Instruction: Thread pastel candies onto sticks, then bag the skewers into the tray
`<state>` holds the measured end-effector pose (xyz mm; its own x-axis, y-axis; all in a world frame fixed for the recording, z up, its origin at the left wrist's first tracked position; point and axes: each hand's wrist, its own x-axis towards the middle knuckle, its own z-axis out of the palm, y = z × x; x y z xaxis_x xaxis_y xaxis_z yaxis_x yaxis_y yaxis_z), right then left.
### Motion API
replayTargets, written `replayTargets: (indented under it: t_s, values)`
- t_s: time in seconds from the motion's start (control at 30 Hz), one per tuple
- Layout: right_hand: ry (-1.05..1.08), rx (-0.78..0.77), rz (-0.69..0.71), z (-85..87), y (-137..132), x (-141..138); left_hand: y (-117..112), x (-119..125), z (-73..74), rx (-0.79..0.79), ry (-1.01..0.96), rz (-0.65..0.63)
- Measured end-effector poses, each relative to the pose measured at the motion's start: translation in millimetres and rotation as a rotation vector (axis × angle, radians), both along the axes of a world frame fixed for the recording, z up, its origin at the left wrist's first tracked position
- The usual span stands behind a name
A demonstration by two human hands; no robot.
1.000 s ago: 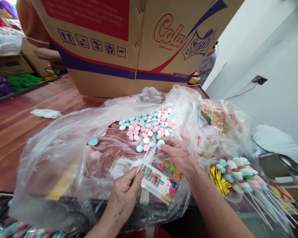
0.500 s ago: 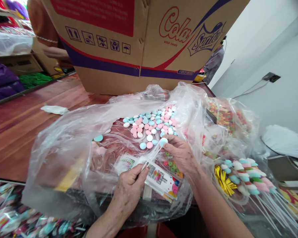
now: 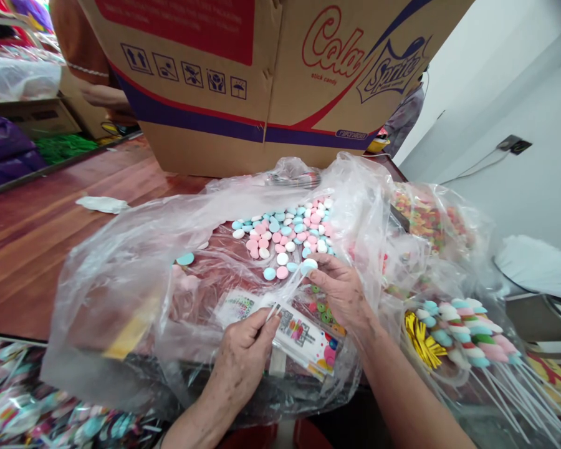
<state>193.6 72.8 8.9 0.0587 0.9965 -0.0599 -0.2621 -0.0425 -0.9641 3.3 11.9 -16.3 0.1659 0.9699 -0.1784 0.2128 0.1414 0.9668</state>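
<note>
My left hand [image 3: 243,352] is closed, pinching the lower ends of thin white sticks [image 3: 288,288]. My right hand [image 3: 345,292] holds a round pale-blue-and-white marshmallow-like candy [image 3: 309,266] between thumb and fingers, at the upper end of the sticks. Whether a stick has entered the candy cannot be made out. Just beyond the hands lies a heap of pink, blue and white candies [image 3: 285,231] on a spread clear plastic bag [image 3: 116,268]. Beneath the sticks are printed cards [image 3: 303,337], and ring-shaped gummies [image 3: 325,313] show beside my right wrist.
A big cardboard box [image 3: 206,140] stands at the back. On the right are candy skewers [image 3: 479,330], gold twist ties [image 3: 423,342] and a bag of colourful gummies [image 3: 430,212]. Wrapped sweets [image 3: 42,399] fill the lower left. Another person's arm [image 3: 98,93] shows behind the box.
The view has shifted very slightly. Both hands keep nearly the same pose, with the sticks and the candy still held together.
</note>
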Motion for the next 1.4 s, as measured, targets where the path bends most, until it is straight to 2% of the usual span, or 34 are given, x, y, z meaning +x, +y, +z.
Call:
replayTargets:
  t_s: [0.17, 0.3, 0.47, 0.57, 0.7, 0.93, 1.0, 1.17, 1.4]
  values:
    - [-0.01, 0.026, -0.035, 2.1, 2, -1, -1, 0, 2.5, 0.006, 0.03, 0.012]
    - [-0.14, 0.053, -0.029, -3.9, 0, 2, -1, 1, 4.3, 0.007, 0.02, 0.011]
    - [-0.522, 0.328, -0.043, -7.8, -5, 10, 0, 2, 1.3, 0.021, 0.028, 0.025]
    - [-0.618, 0.382, -0.041, -6.5, -5, 13, 0, 1, -1.6, 0.038, 0.018, 0.012]
    - [-0.51, 0.263, 0.003, -6.6, -1, 15, 0, 0, -2.3, 0.056, 0.017, -0.018]
    - [-0.179, 0.072, 0.122, 0.8, 0, 18, -1, -1, -0.6, 0.087, 0.002, -0.044]
    - [-0.149, 0.069, 0.146, 2.1, -1, 18, -1, -1, 0.2, 0.095, 0.005, -0.045]
    - [-0.23, 0.161, 0.157, -2.0, -6, 16, 0, 1, 4.1, 0.135, 0.041, -0.032]
    - [-0.169, 0.113, 0.119, -13.2, -15, 3, -1, 1, 1.4, 0.132, 0.058, 0.01]
